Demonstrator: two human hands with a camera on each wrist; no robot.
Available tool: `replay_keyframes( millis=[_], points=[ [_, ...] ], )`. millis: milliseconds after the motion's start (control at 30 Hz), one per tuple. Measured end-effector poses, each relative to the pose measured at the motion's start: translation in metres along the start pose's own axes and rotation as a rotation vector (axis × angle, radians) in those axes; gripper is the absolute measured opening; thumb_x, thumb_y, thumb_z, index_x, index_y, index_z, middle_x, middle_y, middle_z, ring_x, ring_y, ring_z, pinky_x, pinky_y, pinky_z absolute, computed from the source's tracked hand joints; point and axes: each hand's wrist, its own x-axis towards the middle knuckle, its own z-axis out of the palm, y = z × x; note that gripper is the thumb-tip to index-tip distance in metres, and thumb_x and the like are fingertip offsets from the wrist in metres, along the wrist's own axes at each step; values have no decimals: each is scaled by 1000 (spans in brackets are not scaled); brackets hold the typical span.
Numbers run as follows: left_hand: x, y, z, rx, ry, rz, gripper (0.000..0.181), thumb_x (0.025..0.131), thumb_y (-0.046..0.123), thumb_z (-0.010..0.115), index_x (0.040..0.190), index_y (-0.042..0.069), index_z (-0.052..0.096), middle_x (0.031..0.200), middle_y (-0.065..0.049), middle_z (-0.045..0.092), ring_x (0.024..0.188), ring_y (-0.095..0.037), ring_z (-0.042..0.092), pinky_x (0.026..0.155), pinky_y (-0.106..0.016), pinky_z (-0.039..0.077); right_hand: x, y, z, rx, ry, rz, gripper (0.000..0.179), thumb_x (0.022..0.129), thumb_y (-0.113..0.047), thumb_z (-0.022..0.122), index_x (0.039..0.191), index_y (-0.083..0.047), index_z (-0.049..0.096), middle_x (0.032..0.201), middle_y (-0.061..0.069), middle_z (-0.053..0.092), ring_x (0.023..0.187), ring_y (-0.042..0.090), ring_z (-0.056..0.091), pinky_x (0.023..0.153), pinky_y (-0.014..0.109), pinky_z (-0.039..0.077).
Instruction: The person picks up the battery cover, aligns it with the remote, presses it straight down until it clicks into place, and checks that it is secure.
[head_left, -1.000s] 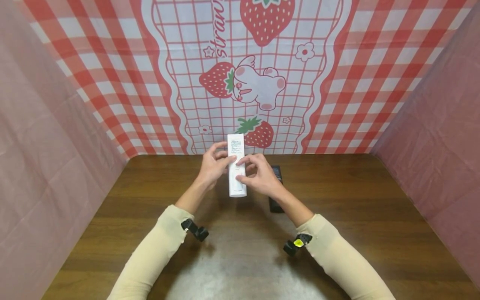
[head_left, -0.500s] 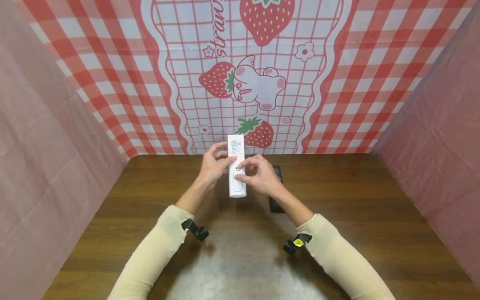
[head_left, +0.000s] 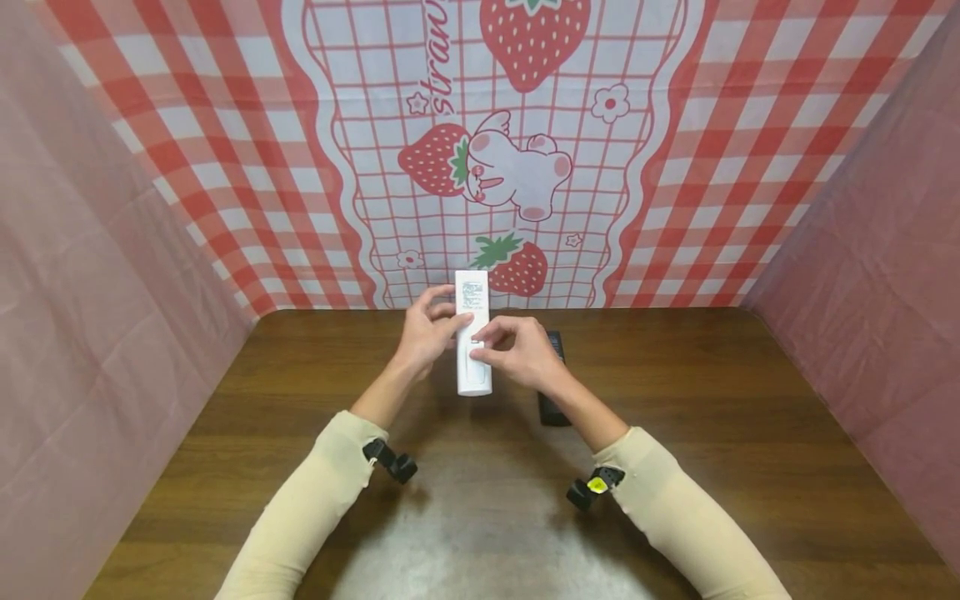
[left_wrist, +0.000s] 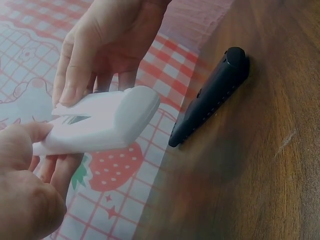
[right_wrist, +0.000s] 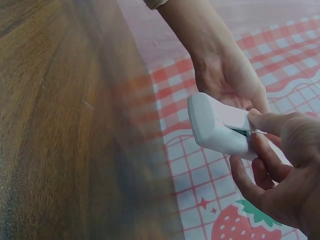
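Observation:
A white remote control (head_left: 472, 298) is held above the table, its back with a printed label facing up. My left hand (head_left: 425, 337) grips its left side, thumb on the back and fingers beneath. With thumb and fingertips my right hand (head_left: 521, 354) pinches the battery cover (right_wrist: 235, 117) on the lower half. One end of the cover stands raised from the body, and a dark gap shows under it in both wrist views. In the left wrist view, the remote's rounded end (left_wrist: 139, 116) points right. The compartment's inside is mostly hidden.
A long black object (left_wrist: 212, 95), which looks like another remote control, lies on the wooden table (head_left: 675, 433) behind my right wrist. A red-and-white strawberry cloth (head_left: 510, 50) hangs at the back. Pink cloth (head_left: 862, 292) lines both sides.
My right fingertips have shifted slightly down the remote control, towards the thumb. A small dark slot has appeared at the cover's upper end. The left hand has stayed in place.

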Motion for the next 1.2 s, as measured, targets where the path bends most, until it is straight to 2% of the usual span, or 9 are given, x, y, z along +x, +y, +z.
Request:
replay_keyframes(
  millis=[200, 267, 433, 533, 667, 800, 967, 1033, 1200],
  points=[
    [1, 0, 0, 2, -5, 1, 61, 102, -2, 76, 158, 8, 55, 143, -31, 74, 86, -7, 77, 74, -27, 70, -2, 1, 0, -64, 18, 43, 23, 91, -14, 94, 110, -5, 84, 104, 17, 70, 95, 24, 64, 81, 28, 51],
    [1, 0, 0, -4, -5, 0, 62, 102, -2, 76, 159, 7, 55, 143, -32, 73, 86, -7, 77, 74, -28, 71, -2, 1, 1, -78, 26, 56, 29, 91, -15, 94, 115, -4, 81, 108, 17, 68, 99, 26, 65, 83, 29, 52],
    [0, -1, 0, -18, -9, 6, 62, 102, -3, 75, 159, 6, 54, 141, -33, 73, 83, -7, 76, 73, -29, 71, -2, 2, 4, -31, 34, 56, 60, 92, -9, 93, 144, -3, 65, 131, 23, 59, 116, 36, 69, 94, 39, 72],
    [0, -1, 0, -22, -13, 10, 62, 102, -3, 75, 159, 5, 54, 139, -33, 74, 83, -7, 76, 73, -29, 71, -2, 3, 4, 10, 32, 35, 82, 91, -5, 93, 162, -8, 53, 148, 27, 49, 131, 45, 65, 98, 46, 74],
    [-1, -1, 0, -19, -10, 11, 62, 102, -3, 76, 159, 5, 54, 137, -31, 76, 83, -7, 76, 74, -30, 71, -2, 4, 4, 37, 28, 7, 100, 89, -3, 93, 174, -15, 41, 162, 29, 43, 141, 54, 60, 100, 50, 73],
    [-1, 1, -1, -18, -12, 11, 62, 102, -2, 75, 160, 6, 54, 137, -30, 76, 84, -7, 76, 74, -30, 71, 0, 7, 3, 103, 1, 21, 106, 91, 0, 90, 178, -16, 32, 168, 29, 44, 141, 54, 62, 97, 51, 73],
    [-1, 2, -1, -26, -19, 20, 63, 102, -2, 76, 161, 6, 54, 136, -29, 76, 84, -7, 76, 76, -31, 71, -1, 11, 2, 151, -12, 53, 107, 95, -1, 87, 180, -17, 25, 169, 28, 48, 135, 52, 67, 108, 62, 68],
    [0, 2, -1, -27, -19, 22, 63, 102, -2, 76, 160, 6, 54, 136, -29, 76, 85, -7, 76, 76, -32, 71, -1, 10, 2, 159, -13, 59, 107, 95, -2, 87, 180, -18, 25, 164, 29, 52, 129, 51, 70, 109, 63, 67],
    [1, 3, -1, -29, -19, 24, 63, 102, -3, 76, 160, 6, 54, 136, -29, 76, 85, -7, 77, 78, -32, 72, -1, 10, 2, 171, -19, 68, 105, 96, -2, 87, 180, -18, 27, 146, 31, 63, 109, 44, 77, 95, 51, 72]
  ],
)
